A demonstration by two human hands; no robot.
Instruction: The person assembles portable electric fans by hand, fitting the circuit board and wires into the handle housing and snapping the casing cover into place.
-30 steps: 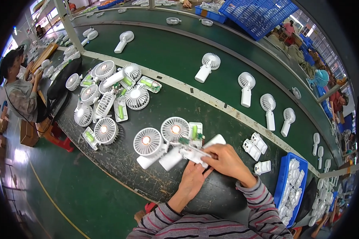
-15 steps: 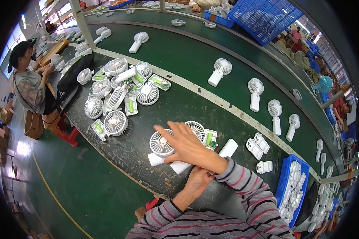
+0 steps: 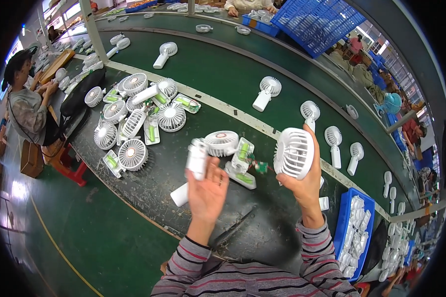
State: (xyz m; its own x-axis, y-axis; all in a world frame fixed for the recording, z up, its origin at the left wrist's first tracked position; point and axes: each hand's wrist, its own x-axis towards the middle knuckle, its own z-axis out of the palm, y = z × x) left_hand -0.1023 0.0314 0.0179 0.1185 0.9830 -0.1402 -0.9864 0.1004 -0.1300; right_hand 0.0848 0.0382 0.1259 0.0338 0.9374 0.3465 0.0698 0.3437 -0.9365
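My left hand, palm turned up, holds a white plastic handle shell, slightly blurred, at its fingertips. Raised at the right, my right hand grips a small white handheld fan by its round grille; the fan's handle is not visible. Between the hands, a second fan lies on the dark worktable. Beside it are opened handle halves with green batteries and a small green circuit board on wires. A smooth white handle cover lies left of my left hand.
A pile of fans with exposed batteries covers the table's left. A blue bin of white shells stands at right. Beyond a pale rail, finished-looking fans lie on the green conveyor. A co-worker sits at far left.
My hands have moved apart. The right has lifted a fan up to the right; the left has turned palm up with a handle shell. The view has shifted slightly.
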